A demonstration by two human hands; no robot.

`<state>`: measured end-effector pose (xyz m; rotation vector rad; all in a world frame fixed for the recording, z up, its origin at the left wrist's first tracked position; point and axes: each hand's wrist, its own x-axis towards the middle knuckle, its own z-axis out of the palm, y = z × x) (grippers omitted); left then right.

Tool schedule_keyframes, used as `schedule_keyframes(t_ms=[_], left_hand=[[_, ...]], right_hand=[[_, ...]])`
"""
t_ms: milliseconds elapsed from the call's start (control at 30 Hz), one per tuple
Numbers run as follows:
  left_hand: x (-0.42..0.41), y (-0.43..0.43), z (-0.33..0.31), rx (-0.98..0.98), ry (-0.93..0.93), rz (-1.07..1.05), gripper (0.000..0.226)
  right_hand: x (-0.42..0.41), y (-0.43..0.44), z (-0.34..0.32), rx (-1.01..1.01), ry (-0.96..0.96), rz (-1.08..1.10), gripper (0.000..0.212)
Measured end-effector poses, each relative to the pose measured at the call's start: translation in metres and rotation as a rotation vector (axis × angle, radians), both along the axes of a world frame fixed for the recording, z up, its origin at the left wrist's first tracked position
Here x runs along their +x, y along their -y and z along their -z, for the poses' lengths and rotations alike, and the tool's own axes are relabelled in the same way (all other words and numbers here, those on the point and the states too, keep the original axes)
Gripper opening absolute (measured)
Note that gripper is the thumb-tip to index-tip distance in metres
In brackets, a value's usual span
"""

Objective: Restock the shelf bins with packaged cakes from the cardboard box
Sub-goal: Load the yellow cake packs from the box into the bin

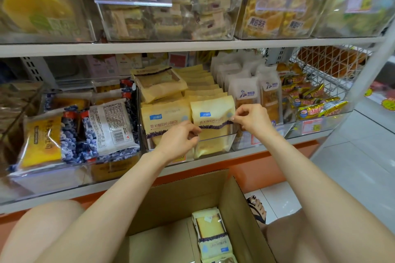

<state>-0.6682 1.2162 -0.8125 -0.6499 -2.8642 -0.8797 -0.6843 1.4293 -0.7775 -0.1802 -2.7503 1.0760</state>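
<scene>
Shop shelving is filling the view in two tiers, with clear bins standing along each white shelf board (192, 46). At far left, blueberry-printed packs (70, 134) are lying heaped in their own bin. Next along, the cake bin (215, 141) is holding two columns of cream-yellow packets standing face forward.

The left hand (179, 137) is pinching the left edge of the front packaged cake (212, 111) in the right-hand column. The right hand (253, 123) is pinching its right edge between thumb and forefinger. Both hands are therefore grasping the same packet.

The packet is standing with its long axis vertical and its lower part sitting behind the bin's clear front wall. It is lying directly between the two hands, with neither clearly nearer. It appears to be getting squared at the front of its row.

Below the shelf, the cardboard box (230, 198) is sitting open between the person's knees. A spare cake (211, 230) is lying flat against its right wall, long axis pointing away from the person. The right hand is probably the nearer one for that pick.

Further right, white packs (245, 94), gold-wrapped snacks (316, 109) and a wire basket (320, 66) are lining the shelf above a pale tiled floor (352, 166)
</scene>
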Motion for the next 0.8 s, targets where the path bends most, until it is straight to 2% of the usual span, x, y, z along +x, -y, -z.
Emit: schedule_keyframes(t_ms=[200, 333, 433, 500, 567, 633, 700, 800], left_hand=[[0.006, 0.009, -0.002, -0.013, 0.061, 0.068, 0.03], [0.018, 0.019, -0.007, 0.113, -0.121, -0.047, 0.022], [0.041, 0.024, -0.007, 0.253, -0.275, -0.038, 0.018], [0.064, 0.022, 0.004, 0.278, -0.291, -0.003, 0.016], [0.086, 0.02, 0.028, 0.291, -0.197, 0.027, 0.016], [0.102, 0.017, 0.061, 0.258, -0.045, 0.023, 0.015], [0.112, 0.018, 0.106, 0.2, 0.185, -0.033, 0.015], [0.122, 0.025, 0.18, 0.091, 0.552, -0.132, 0.018]], right_hand=[[0.003, 0.002, 0.0, 0.091, -0.004, 0.015, 0.015], [0.02, 0.001, -0.011, 0.042, -0.174, 0.048, 0.019], [0.042, 0.01, -0.01, -0.007, -0.181, -0.152, 0.013], [0.057, 0.019, 0.007, -0.02, -0.025, -0.332, 0.009], [0.071, 0.026, 0.037, 0.01, 0.173, -0.469, 0.008], [0.083, 0.029, 0.077, 0.134, 0.322, -0.54, 0.009], [0.097, 0.03, 0.119, 0.217, 0.474, -0.576, 0.012], [0.122, 0.03, 0.173, 0.204, 0.714, -0.593, 0.012]])
